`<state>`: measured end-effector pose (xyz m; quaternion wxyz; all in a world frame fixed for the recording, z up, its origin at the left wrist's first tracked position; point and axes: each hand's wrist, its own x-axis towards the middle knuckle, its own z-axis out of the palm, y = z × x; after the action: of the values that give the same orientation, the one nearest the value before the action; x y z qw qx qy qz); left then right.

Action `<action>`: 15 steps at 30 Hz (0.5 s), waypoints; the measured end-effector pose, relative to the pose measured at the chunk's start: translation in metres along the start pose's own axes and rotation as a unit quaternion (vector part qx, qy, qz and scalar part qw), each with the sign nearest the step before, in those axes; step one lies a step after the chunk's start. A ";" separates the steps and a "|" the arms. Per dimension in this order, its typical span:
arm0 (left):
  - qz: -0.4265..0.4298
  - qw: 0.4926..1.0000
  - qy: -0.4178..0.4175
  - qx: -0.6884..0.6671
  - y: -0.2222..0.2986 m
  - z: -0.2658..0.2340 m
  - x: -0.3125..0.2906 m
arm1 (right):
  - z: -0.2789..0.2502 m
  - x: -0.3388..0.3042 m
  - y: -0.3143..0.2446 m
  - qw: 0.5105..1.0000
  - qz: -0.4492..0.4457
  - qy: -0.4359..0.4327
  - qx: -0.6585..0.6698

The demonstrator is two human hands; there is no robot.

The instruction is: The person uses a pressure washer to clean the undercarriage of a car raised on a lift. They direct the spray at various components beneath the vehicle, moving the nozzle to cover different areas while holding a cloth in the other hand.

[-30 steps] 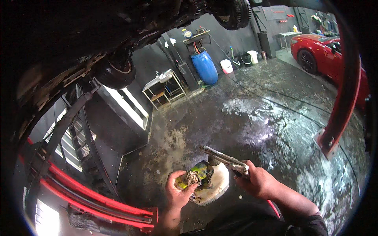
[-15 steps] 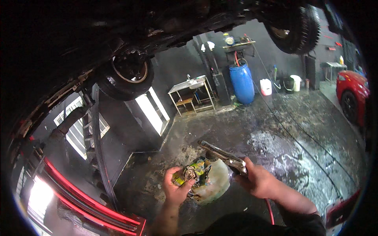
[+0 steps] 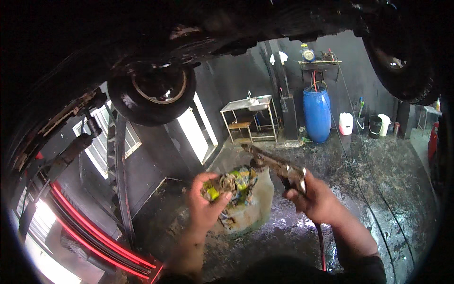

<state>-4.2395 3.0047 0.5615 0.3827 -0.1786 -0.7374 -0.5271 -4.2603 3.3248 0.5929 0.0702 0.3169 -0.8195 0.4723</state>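
Note:
My right hand (image 3: 321, 199) is closed around the handle of a worn metal spray gun (image 3: 280, 166), whose barrel points up and to the left. From below its grip a red hose (image 3: 323, 248) runs down. A cloudy whitish container (image 3: 255, 206) hangs under the front of the gun, looking attached to it. Crumpled, dirty yellow-green wrapping (image 3: 242, 181) covers the container's upper left side. My left hand (image 3: 204, 203) grips this wrapping at a grimy round lump, thumb in front and fingers behind. What lies under the wrapping is hidden.
A raised vehicle's dark underside with a wheel (image 3: 156, 97) hangs overhead. Red-edged lift beam (image 3: 101, 236) stands at lower left. Farther off are a metal sink table (image 3: 246, 104), a blue barrel (image 3: 317, 116), a white canister (image 3: 345, 124) and buckets (image 3: 375, 126). Dark cables (image 3: 364, 165) cross the wet floor.
The view has shifted, so the room sits lower and farther right. The spray gun and my right hand appear higher, and both hands keep their hold.

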 end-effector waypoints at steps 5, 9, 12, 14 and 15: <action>-0.002 1.000 0.011 0.009 -0.031 0.095 0.044 | -0.065 0.050 0.090 0.995 0.053 -0.006 0.083; -0.010 0.999 0.042 0.033 -0.076 0.165 0.059 | -0.103 0.091 0.175 0.996 0.020 -0.025 0.086; -0.001 0.994 0.066 0.089 -0.118 0.212 0.064 | -0.141 0.133 0.237 0.993 0.008 -0.102 0.062; -0.045 0.991 0.099 0.084 -0.139 0.241 0.065 | -0.151 0.160 0.273 0.989 0.015 -0.136 0.058; -0.092 0.986 0.129 0.050 -0.154 0.258 0.068 | -0.155 0.178 0.292 0.987 0.020 -0.152 0.045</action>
<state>-4.4830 3.1727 0.4746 0.4334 -0.0212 -0.7203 -0.5412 -4.6006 3.4740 0.5383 -0.0786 0.3716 -0.8049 0.4560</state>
